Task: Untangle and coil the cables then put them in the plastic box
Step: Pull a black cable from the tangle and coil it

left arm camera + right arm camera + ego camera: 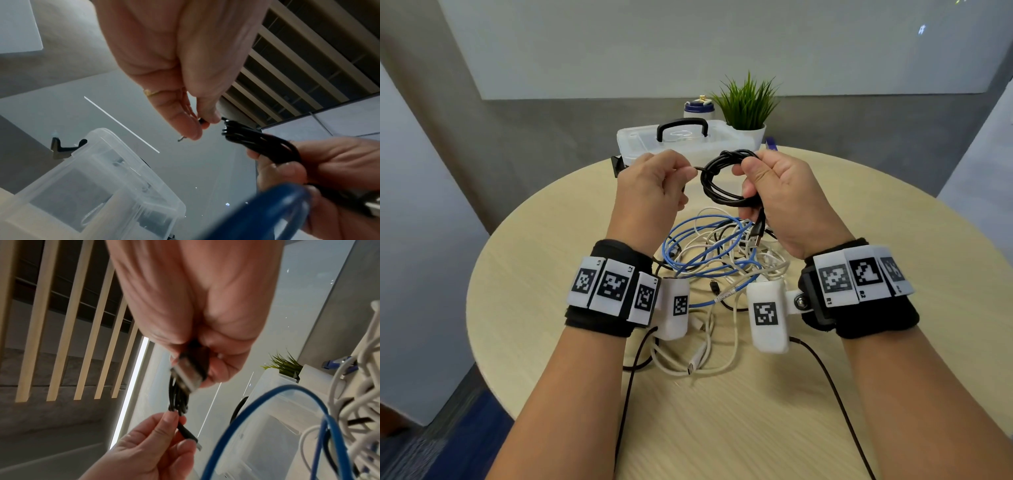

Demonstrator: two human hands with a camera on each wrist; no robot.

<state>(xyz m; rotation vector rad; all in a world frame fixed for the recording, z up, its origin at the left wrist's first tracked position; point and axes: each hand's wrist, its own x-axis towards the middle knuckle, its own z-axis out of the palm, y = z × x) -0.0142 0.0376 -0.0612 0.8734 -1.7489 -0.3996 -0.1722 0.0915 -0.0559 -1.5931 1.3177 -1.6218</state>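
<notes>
Above the round table I hold a black cable wound into a coil. My right hand grips the coil's right side, and the cable's USB plug hangs below that fist. My left hand pinches the cable's other end at the coil's left. The left wrist view shows that pinch on the plug end beside the coil. In the right wrist view the USB plug juts from my right fist. A tangle of blue and white cables lies under my hands. The clear plastic box, lid on, stands behind.
A potted green plant and a small white jar with a blue band stand behind the box at the table's far edge. Thin black leads run from my wrist cameras across the near tabletop.
</notes>
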